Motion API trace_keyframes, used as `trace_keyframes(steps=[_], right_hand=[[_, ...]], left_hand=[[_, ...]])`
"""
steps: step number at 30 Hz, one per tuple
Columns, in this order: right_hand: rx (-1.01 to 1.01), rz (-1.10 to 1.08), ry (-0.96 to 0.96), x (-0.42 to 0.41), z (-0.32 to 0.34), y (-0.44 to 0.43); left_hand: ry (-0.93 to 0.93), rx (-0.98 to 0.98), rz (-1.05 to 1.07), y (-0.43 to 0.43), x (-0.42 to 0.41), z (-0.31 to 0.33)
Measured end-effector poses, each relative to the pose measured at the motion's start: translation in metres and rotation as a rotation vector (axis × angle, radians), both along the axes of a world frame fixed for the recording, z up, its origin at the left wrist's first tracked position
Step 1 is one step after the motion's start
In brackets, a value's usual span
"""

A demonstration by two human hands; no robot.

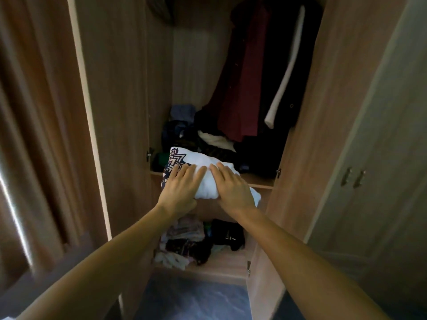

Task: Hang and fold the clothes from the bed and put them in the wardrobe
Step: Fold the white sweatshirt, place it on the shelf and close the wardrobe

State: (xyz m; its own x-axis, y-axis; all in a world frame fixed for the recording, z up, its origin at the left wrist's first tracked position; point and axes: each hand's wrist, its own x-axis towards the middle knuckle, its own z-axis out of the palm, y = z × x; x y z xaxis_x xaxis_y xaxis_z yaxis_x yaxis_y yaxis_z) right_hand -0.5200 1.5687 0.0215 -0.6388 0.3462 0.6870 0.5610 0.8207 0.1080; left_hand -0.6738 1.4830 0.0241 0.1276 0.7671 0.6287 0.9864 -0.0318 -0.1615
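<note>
A folded white garment (203, 161) with a dark patterned edge sits at the front of the wardrobe's middle shelf (261, 182), partly overhanging it. My left hand (180, 188) lies on its left side with fingers straight on top and the thumb underneath. My right hand (231, 188) lies on its right side the same way, fingers flat on the cloth. Both arms reach forward into the open wardrobe.
Dark red and black clothes (245, 88) hang at the back right above a heap of dark folded clothes (184, 132). The lower shelf (221, 262) holds a loose pile of mixed garments (184, 241). Wardrobe doors (335, 112) stand open on both sides.
</note>
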Motion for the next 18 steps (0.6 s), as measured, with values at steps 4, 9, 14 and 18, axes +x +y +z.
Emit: trace_keyframes(steps=[4,9,14,18], right_hand=[[0.014,-0.018,-0.015,-0.032,-0.001,0.046],[0.046,0.002,-0.015,-0.069,-0.008,0.115],[0.062,0.062,-0.017,-0.106,-0.015,0.201],[0.095,0.109,-0.019,-0.141,-0.015,0.268]], left_hand=[[-0.019,0.015,-0.002,0.048,-0.032,-0.007],[-0.016,0.029,0.027,0.117,-0.067,-0.016],[0.000,0.018,0.113,0.190,-0.098,-0.021],[0.017,-0.004,0.199,0.247,-0.125,-0.020]])
